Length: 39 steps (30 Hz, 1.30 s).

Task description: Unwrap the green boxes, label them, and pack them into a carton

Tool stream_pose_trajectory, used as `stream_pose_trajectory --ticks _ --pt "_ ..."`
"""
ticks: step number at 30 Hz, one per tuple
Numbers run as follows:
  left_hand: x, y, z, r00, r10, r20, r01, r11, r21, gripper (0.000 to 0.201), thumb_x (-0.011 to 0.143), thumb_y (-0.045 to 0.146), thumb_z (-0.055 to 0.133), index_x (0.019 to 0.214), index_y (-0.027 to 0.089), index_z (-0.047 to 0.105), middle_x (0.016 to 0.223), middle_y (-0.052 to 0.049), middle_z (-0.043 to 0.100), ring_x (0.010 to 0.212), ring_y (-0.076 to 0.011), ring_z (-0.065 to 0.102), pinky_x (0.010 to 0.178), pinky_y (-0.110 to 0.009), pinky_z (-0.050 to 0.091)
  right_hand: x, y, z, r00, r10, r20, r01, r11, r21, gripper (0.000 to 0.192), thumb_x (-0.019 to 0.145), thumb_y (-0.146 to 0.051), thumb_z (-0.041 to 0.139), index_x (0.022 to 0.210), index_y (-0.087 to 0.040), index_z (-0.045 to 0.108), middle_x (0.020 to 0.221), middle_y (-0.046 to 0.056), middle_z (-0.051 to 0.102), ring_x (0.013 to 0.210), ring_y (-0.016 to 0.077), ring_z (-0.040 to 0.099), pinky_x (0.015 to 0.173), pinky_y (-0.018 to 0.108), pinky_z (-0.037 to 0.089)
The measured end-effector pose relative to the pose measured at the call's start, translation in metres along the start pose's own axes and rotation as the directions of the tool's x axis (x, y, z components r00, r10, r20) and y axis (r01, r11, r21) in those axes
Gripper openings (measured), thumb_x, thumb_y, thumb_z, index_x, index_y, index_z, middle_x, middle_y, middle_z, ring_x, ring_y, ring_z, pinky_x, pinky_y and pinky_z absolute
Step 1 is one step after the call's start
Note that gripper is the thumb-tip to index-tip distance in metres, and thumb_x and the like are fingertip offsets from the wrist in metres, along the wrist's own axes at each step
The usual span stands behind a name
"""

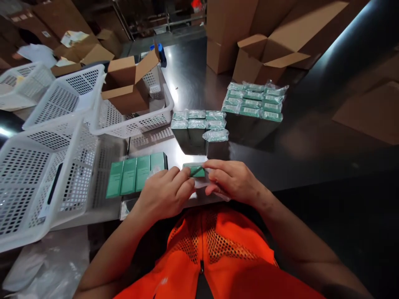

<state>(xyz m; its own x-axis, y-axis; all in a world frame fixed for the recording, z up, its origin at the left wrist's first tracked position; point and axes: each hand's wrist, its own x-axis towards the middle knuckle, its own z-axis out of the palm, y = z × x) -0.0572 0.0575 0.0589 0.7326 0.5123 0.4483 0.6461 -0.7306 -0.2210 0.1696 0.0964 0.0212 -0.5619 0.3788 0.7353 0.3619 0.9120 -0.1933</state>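
My left hand (165, 193) and my right hand (232, 179) meet over a small green box (195, 169) at the near edge of a dark steel table (311, 137). Both hands grip the box, fingers pinched on it, with thin clear film under the right hand. Just left of my left hand lies a flat row of several green boxes (134, 174). Beyond the held box stands a group of film-wrapped green boxes (199, 124), upright. A larger wrapped group (254, 104) stands farther back to the right.
White perforated baskets (37, 182) stand at the left; one farther basket (146, 120) holds an open cardboard box (127, 83). Brown cartons (264, 54) stand at the back. Clear plastic sheet (46, 265) lies at the lower left. I wear an orange mesh vest (212, 257).
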Motion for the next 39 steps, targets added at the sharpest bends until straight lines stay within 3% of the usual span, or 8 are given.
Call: stream_pose_trajectory --ticks 7,11,14,17,21,26,32,39 --pt "-0.007 -0.003 0.008 0.991 -0.131 -0.008 0.131 0.988 0.086 0.006 0.096 0.020 0.053 0.093 0.017 0.057 0.099 -0.013 0.072 0.073 -0.0215 0.064 0.053 -0.032 0.041 0.005 0.002 -0.003 0.999 0.051 0.016 -0.050 0.995 -0.085 0.037 0.104 -0.045 0.046 0.086 -0.017 0.062 0.108 0.011 0.075 0.076 0.0148 0.071 0.066 0.025 0.056" --pt "-0.011 -0.002 0.011 0.984 -0.175 0.036 0.176 0.984 -0.008 0.010 0.098 0.019 0.048 0.100 0.015 0.056 0.112 -0.017 0.069 0.078 -0.0215 0.068 0.056 -0.030 0.047 0.005 0.003 -0.002 0.999 -0.017 0.035 0.012 0.988 0.151 0.032 0.101 -0.039 0.055 0.079 -0.017 0.061 0.124 0.012 0.071 0.077 0.0125 0.069 0.068 0.025 0.053" --pt "-0.013 0.000 0.012 0.975 -0.196 0.105 0.206 0.975 -0.089 0.012 0.097 0.016 0.047 0.105 0.015 0.056 0.116 -0.017 0.068 0.088 -0.0243 0.070 0.067 -0.033 0.054 0.005 0.004 -0.003 0.988 -0.071 0.135 0.032 0.963 0.269 0.031 0.102 -0.039 0.055 0.081 -0.017 0.064 0.099 0.005 0.074 0.075 0.0108 0.066 0.066 0.023 0.048" --pt "-0.016 0.001 0.012 0.958 -0.232 0.171 0.262 0.948 -0.183 0.009 0.097 0.017 0.049 0.102 0.018 0.057 0.116 -0.016 0.067 0.087 -0.0238 0.070 0.069 -0.034 0.056 0.005 0.005 -0.003 0.987 -0.015 0.162 -0.007 0.991 0.134 0.033 0.101 -0.041 0.056 0.079 -0.019 0.068 0.079 0.000 0.065 0.063 0.0094 0.057 0.056 0.024 0.039" --pt "-0.024 0.000 0.013 0.930 -0.283 0.235 0.352 0.871 -0.344 0.012 0.094 0.016 0.052 0.104 0.021 0.055 0.124 -0.014 0.061 0.094 -0.0227 0.069 0.073 -0.034 0.059 -0.005 0.003 0.003 0.962 0.112 0.250 -0.116 0.993 0.001 0.034 0.101 -0.049 0.052 0.091 -0.024 0.074 0.104 0.004 0.067 0.071 0.0103 0.059 0.058 0.024 0.040" --pt "-0.039 0.000 0.026 0.920 -0.371 0.125 0.375 0.744 -0.552 0.023 0.087 0.008 0.055 0.106 0.022 0.056 0.129 -0.015 0.057 0.117 -0.0245 0.063 0.092 -0.039 0.057 -0.027 -0.009 0.026 0.969 0.191 0.156 -0.187 0.982 -0.038 0.026 0.104 -0.028 0.047 0.101 -0.028 0.073 0.118 0.003 0.069 0.072 0.0086 0.062 0.061 0.022 0.042" --pt "-0.052 0.014 0.052 0.824 -0.567 -0.007 0.392 0.578 -0.716 0.013 0.089 0.012 0.060 0.090 0.021 0.051 0.123 -0.013 0.067 0.115 -0.0239 0.067 0.090 -0.037 0.056 -0.045 -0.021 0.045 0.989 0.137 0.055 -0.134 0.989 -0.062 0.022 0.095 -0.016 0.053 0.096 -0.025 0.074 0.133 0.008 0.067 0.071 0.0099 0.066 0.060 0.023 0.046" --pt "-0.067 0.035 0.077 0.847 -0.523 0.090 0.495 0.717 -0.491 0.011 0.089 0.011 0.053 0.092 0.018 0.062 0.098 -0.010 0.075 0.085 -0.0196 0.073 0.069 -0.026 0.056 -0.058 -0.028 0.046 0.891 0.405 0.205 -0.431 0.896 0.102 0.026 0.087 -0.044 0.071 0.091 -0.018 0.071 0.134 0.016 0.066 0.076 0.0182 0.073 0.064 0.030 0.057"
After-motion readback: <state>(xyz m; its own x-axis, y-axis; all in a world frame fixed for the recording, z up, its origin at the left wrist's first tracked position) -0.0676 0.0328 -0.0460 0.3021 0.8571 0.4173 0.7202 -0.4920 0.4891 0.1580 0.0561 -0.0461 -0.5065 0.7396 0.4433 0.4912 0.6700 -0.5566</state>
